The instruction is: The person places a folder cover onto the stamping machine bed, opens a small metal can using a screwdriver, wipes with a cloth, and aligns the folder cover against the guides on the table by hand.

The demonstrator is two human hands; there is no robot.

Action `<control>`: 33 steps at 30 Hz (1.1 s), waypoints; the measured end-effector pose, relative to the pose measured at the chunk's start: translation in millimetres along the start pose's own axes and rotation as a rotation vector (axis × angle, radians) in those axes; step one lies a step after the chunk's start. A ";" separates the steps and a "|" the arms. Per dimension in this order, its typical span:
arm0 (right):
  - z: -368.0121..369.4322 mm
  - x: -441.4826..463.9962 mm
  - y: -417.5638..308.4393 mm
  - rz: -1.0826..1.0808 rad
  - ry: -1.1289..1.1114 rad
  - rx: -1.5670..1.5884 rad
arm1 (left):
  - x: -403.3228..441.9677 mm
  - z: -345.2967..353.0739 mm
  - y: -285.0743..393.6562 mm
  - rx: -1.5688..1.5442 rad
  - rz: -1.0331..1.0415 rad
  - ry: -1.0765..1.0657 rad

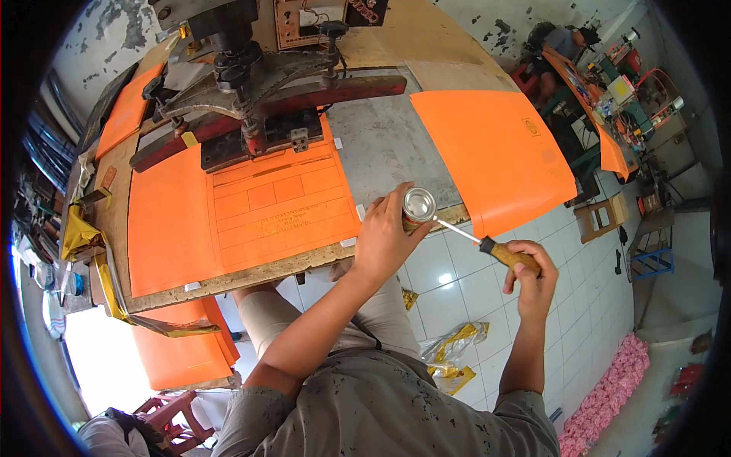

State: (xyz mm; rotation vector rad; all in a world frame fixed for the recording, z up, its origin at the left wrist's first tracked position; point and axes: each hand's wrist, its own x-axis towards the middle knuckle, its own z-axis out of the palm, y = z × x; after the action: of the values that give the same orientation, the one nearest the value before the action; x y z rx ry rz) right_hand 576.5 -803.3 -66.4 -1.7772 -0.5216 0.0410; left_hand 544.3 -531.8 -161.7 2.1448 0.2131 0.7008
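Note:
My left hand (386,236) is wrapped around a small round tin can (419,204), its silvery lid facing up, just past the front edge of the worktable. In my right hand (531,276) is a screwdriver (509,257) with a yellow-brown handle. Its metal shaft points left, and the tip meets the rim of the can's lid. Left of the can, a printed orange folder sheet (251,221) lies beneath the press (244,91). A second orange sheet (495,160) lies right of a grey metal plate (392,145).
Gold foil strips (114,289) hang at the table's left corner. More orange sheets (183,346) are stacked below the table. Foil scraps (457,350) lie on the tiled floor. A co-worker (562,47) sits near machines at the far right, and a pink heap (609,396) lies lower right.

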 end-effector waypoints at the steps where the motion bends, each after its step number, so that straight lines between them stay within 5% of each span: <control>1: -2.1 1.6 -3.0 -0.007 0.031 0.029 | -0.4 0.2 0.1 -0.003 -0.010 -0.006; 12: 4.0 17.6 -22.6 0.210 0.035 -0.083 | 1.5 2.9 -1.4 -0.003 0.004 0.010; 18: 3.2 28.8 -31.4 0.045 -0.200 -0.339 | 3.9 1.1 -3.2 0.002 0.039 0.002; 21: -1.0 26.3 -25.7 0.196 -0.269 -0.319 | 3.8 1.3 -3.1 0.008 0.028 0.012; 33: 70.9 -49.8 72.0 0.453 0.095 0.327 | 3.7 3.8 -2.3 0.067 0.042 0.045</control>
State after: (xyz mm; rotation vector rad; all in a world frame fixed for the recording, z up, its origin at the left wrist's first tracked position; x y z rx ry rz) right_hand 534.1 -769.6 -165.0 -1.5339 -0.0299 0.3368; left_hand 549.7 -531.5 -163.8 2.2044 0.2190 0.7760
